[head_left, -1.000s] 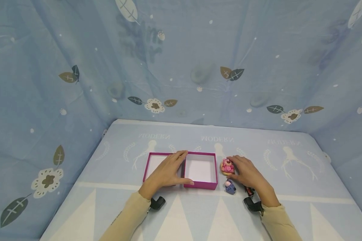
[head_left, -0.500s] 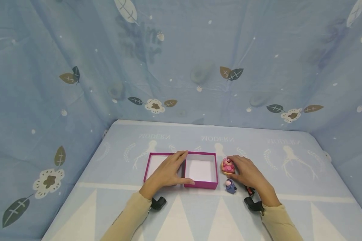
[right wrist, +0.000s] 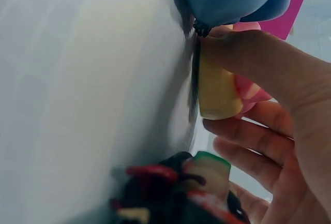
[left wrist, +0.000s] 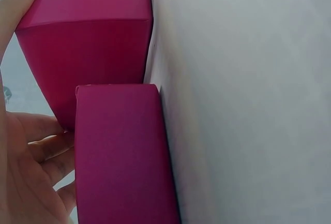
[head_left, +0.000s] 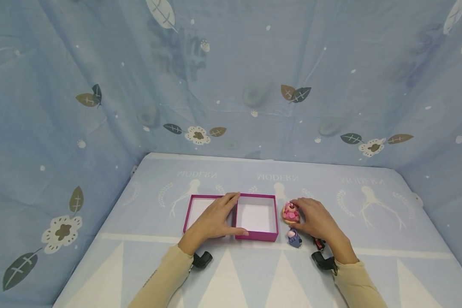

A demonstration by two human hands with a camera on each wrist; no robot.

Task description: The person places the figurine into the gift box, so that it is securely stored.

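My left hand (head_left: 214, 216) spans an open magenta box (head_left: 256, 236) with a white inside, thumb at its near edge and fingers at its far left. The left wrist view shows thumb and fingertips against the walls of this taller box (left wrist: 88, 53). A shallower magenta tray or lid (left wrist: 121, 151) lies beside it, partly under the hand in the head view. With thumb and fingers, my right hand (head_left: 316, 218) holds a pink bear figurine (head_left: 291, 212) on a yellow base (right wrist: 220, 92), right of the box. A blue donkey figurine (head_left: 294, 238) sits just nearer.
A small black and red figure (head_left: 319, 244) lies beneath the right wrist, partly hidden; its green-topped part (right wrist: 213, 164) shows in the right wrist view. The pale patterned table (head_left: 231, 171) meets a blue printed cloth (head_left: 231, 85) behind and at both sides.
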